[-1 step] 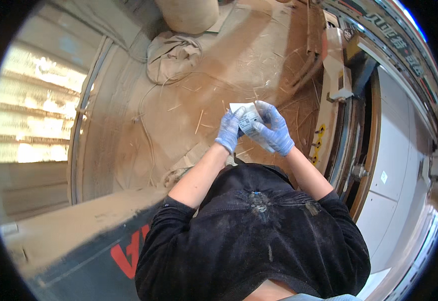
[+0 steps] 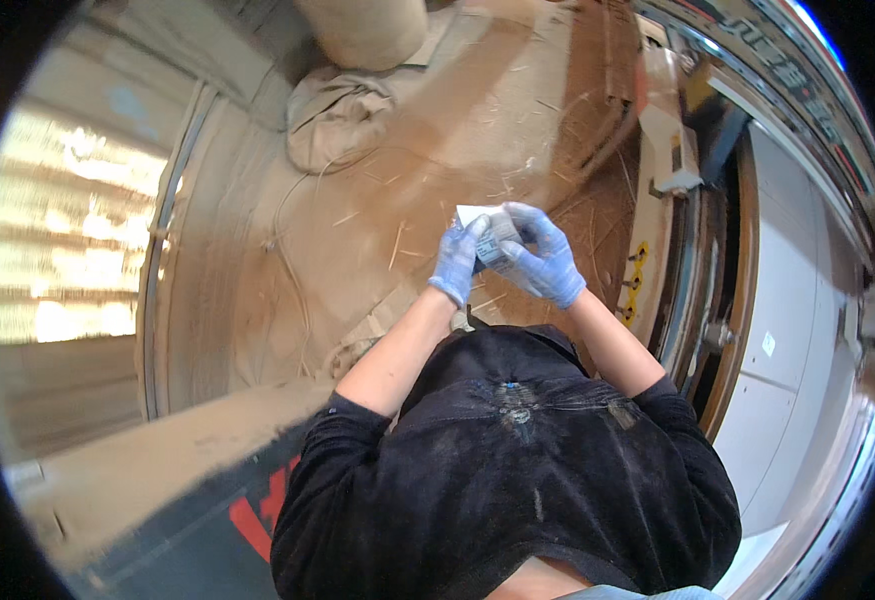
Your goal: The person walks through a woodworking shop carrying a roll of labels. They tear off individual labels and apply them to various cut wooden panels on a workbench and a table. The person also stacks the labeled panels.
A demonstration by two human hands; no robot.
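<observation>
In front of my body I hold white printed labels (image 2: 490, 252), which look like a strip or small stack, between both hands. My left hand (image 2: 456, 262), in a pale blue work glove, is closed on their left edge with the thumb lying on top. My right hand (image 2: 547, 257), gloved the same way, pinches the right side between thumb and fingers. A blank white corner (image 2: 471, 214) sticks up at the far end. The right fingers and thumb hide part of the labels, and how many there are I cannot tell.
A dusty floor (image 2: 357, 270) strewn with thin splinters lies below, with a thin cable (image 2: 290, 262) across it. A crumpled sack (image 2: 342, 120) and a large drum (image 2: 372, 30) stand ahead. White panels (image 2: 782, 270) rest along the machine at right. A dark board (image 2: 177, 520) is at lower left.
My right hand covers more of the labels' lower end than before. The surroundings have shifted slightly in the view; my left hand keeps its hold.
</observation>
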